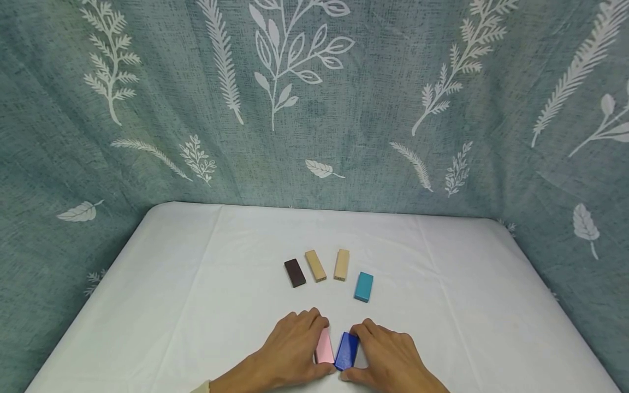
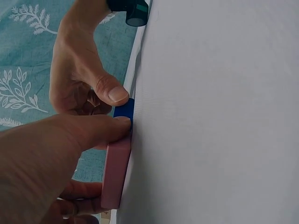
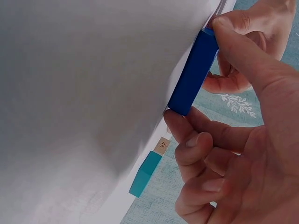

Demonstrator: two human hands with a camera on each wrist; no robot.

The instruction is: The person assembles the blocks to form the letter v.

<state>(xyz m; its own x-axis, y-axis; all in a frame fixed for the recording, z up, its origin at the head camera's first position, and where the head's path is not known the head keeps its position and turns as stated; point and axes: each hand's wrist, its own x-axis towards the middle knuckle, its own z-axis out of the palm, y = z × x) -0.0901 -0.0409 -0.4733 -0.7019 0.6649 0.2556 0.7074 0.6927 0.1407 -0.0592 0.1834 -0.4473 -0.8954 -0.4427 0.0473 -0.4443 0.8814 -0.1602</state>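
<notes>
Between thumb and fingers, my left hand (image 1: 295, 346) pinches a pink block (image 1: 324, 347) by its two ends on the white cloth. Close beside it, my right hand (image 1: 388, 355) pinches a dark blue block (image 1: 346, 351) the same way. The blocks lean towards each other, their near ends almost meeting and their far ends apart. In the left wrist view the pink block (image 2: 116, 175) shows its long side, with the left thumb at one end. The blue block (image 3: 194, 72) fills the span between right thumb and fingertips in the right wrist view.
Beyond the hands lie a dark brown block (image 1: 295, 273), two tan wooden blocks, one on the left (image 1: 315, 266) and one on the right (image 1: 342, 265), and a teal block (image 1: 363, 287), set in an arc. A leaf-patterned green curtain (image 1: 363, 164) hangs behind the white-covered table (image 1: 236, 245).
</notes>
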